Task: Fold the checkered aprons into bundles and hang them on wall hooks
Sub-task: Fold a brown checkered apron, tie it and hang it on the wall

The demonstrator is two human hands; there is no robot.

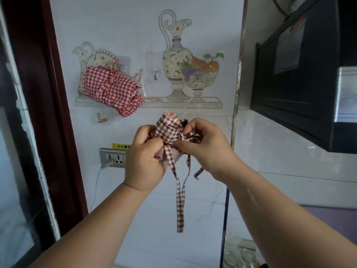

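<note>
Head view, left fingers [147, 133], right fingers [191, 127] pinching apron [167, 129]

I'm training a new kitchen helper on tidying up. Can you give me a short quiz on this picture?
1. True or false: the red apron already hangs up.
2. What holds the brown apron? A) one hand B) both hands C) a hook
3. Fill in: the brown apron's loose straps hang ___ the hands.
Key: 1 true. 2 B: the left hand and right hand both grip it. 3 below.
</note>
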